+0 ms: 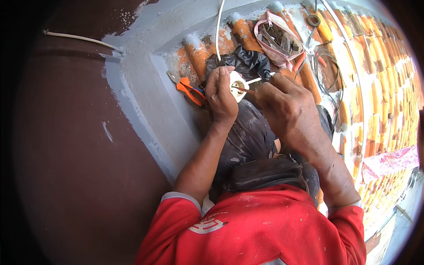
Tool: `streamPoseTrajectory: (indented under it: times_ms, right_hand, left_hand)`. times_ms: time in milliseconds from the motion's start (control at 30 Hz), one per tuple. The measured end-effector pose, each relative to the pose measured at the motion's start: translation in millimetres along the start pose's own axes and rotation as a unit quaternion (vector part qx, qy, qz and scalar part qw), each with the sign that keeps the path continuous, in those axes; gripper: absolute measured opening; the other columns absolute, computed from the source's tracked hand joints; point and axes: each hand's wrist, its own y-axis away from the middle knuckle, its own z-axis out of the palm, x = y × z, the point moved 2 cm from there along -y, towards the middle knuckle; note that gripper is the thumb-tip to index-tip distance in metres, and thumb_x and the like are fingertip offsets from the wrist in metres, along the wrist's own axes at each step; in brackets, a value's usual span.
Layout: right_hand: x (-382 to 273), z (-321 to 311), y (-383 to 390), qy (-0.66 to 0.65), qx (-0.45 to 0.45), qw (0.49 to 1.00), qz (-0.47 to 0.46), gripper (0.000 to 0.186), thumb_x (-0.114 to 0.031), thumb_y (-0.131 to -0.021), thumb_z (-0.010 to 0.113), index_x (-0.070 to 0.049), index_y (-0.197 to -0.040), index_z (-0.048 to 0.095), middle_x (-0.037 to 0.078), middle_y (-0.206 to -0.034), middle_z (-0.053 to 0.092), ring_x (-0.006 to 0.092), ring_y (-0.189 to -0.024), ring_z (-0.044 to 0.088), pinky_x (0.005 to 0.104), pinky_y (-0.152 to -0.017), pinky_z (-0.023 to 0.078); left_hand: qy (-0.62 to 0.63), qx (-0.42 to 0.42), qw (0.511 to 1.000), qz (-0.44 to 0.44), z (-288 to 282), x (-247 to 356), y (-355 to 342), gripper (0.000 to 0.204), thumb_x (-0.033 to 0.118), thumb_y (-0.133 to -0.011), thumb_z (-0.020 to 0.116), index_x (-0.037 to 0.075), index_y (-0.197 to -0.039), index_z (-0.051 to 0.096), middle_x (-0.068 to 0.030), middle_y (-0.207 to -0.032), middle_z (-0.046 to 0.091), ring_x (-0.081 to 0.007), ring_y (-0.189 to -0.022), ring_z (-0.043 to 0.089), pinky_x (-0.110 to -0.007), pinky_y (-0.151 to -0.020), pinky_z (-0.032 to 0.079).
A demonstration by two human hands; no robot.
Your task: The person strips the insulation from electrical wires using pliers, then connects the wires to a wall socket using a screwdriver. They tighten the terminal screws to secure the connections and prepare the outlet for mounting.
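My left hand point(221, 93) is closed around the left edge of a white electrical socket point(239, 87), holding its round recess toward me. From my closed right hand point(287, 99) the thin brownish shaft of a screwdriver point(247, 91) reaches into that recess; its handle is hidden in the fist. A short white cable point(253, 81) sticks out from the socket's right side toward my right fingers. Pliers point(187, 88) with orange handles lie left of my left hand. Just beyond both hands is a crumpled black plastic bag point(247, 62).
An open pink pouch point(278, 56) full of small items rests on the orange roof tiles point(243, 34). Right of it lie a roll of tape point(313, 20) and loops of dark wire point(329, 73). A white cable point(218, 33) hangs down beyond the bag. A brown wall point(84, 145) stands left.
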Motion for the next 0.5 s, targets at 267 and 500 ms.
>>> streamPoseTrajectory:
  times_ms: [267,500]
  right_hand:
    - [-1,2,1,0.058,-0.132,0.983,0.110,0.012,-0.008,-0.096,0.072,-0.002,-0.107,0.069,0.018,-0.095,0.068,0.0415,-0.085,0.073,0.0509,-0.077,0.061]
    - [-7,-2,-11,0.060,-0.110,0.989,0.084,0.012,-0.010,-0.102,0.065,-0.003,-0.111,0.069,0.018,-0.098,0.068,0.0410,-0.089,0.075,0.0511,-0.077,0.061]
  left_hand:
    - [-0.003,0.006,1.000,0.000,-1,-2,1,0.045,0.035,-0.120,0.042,-0.001,-0.118,0.069,-0.0157,-0.099,0.077,-0.0241,-0.083,0.076,-0.036,-0.076,0.063]
    - [-0.029,0.011,0.999,0.018,0,2,-5,0.046,0.036,-0.120,0.043,-0.001,-0.117,0.070,-0.0151,-0.098,0.077,-0.0221,-0.084,0.075,-0.035,-0.076,0.062]
